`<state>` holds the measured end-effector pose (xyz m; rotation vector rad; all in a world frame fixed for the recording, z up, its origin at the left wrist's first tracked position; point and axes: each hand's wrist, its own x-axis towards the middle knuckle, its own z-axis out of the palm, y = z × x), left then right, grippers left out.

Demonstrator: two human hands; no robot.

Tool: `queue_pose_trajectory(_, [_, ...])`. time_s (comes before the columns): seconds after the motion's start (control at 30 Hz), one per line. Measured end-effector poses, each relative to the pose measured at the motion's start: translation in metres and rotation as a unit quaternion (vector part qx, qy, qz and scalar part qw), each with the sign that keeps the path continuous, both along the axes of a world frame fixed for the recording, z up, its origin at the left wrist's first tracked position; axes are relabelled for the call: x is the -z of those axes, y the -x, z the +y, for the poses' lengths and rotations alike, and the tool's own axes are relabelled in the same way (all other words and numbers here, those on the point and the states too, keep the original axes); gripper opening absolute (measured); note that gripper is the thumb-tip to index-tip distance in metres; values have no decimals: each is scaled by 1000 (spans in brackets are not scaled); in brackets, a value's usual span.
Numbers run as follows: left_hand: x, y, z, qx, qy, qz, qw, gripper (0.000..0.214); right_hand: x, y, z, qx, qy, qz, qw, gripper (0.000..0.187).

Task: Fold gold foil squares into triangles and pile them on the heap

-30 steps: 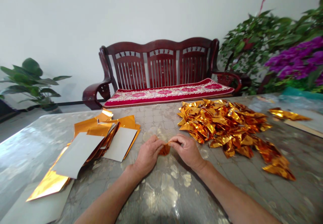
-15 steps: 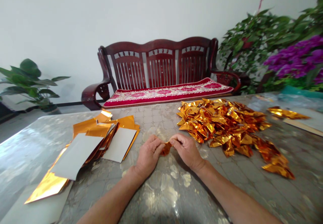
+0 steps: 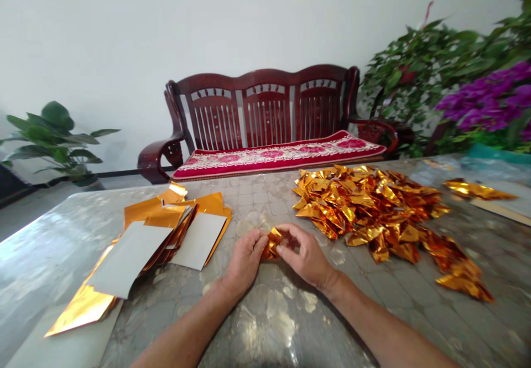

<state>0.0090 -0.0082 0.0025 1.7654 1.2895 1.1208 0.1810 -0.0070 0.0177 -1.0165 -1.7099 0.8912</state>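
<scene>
Between my two hands, over the middle of the table, is a small folded piece of gold foil paper (image 3: pixel 271 244). My left hand (image 3: pixel 248 254) pinches its left side between thumb and fingers. On the right side, my right hand (image 3: pixel 306 256) has its thumb and curled forefinger on the foil. To the left lie loose gold foil sheets (image 3: pixel 151 213), some with their pale backs up. A heap of folded gold foil pieces (image 3: pixel 365 202) spreads out beyond my right hand.
The patterned table (image 3: pixel 257 324) carries everything. At its right edge are a folded foil piece (image 3: pixel 479 190) on a pale board and some clear plastic. A wooden bench (image 3: pixel 265 113) with a red cushion stands behind, with plants (image 3: pixel 62 141) on both sides.
The foil between my hands shows more of its shiny face now. My right hand's fingers have opened slightly and shifted along its side. The whole view has moved a little.
</scene>
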Motion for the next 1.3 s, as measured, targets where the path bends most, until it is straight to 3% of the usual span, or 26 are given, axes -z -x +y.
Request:
queue_pose_trajectory(0.2, [-5,-2,-6,24,-20,7,999,22,9,8,3,39,-17,31,999,28])
queue_pose_trajectory(0.33, [-6,-3,-10,-18,-62,42,997,42,9,4,5,52,-29,23,998,31])
queue_pose_trajectory(0.5, [-5,-3,-9,-41,-54,23,997,15,3,2,3,40,-79,-15,996,19])
queue_pose_trajectory(0.63, [-3,-2,-5,-58,-44,22,997,22,0,3,1,42,-87,-12,995,13])
queue_pose_trajectory(0.9, [-3,-3,-7,-35,-35,4,999,24,0,7,2,64,-100,7,993,5])
queue_pose_trajectory(1.17, [-11,-2,-10,-55,-139,-24,989,14,-2,6,-2,48,-183,-1,982,9])
queue_pose_trajectory(1.3, [-15,-3,-13,-52,-149,-19,987,17,-3,5,-4,48,-217,-13,975,8])
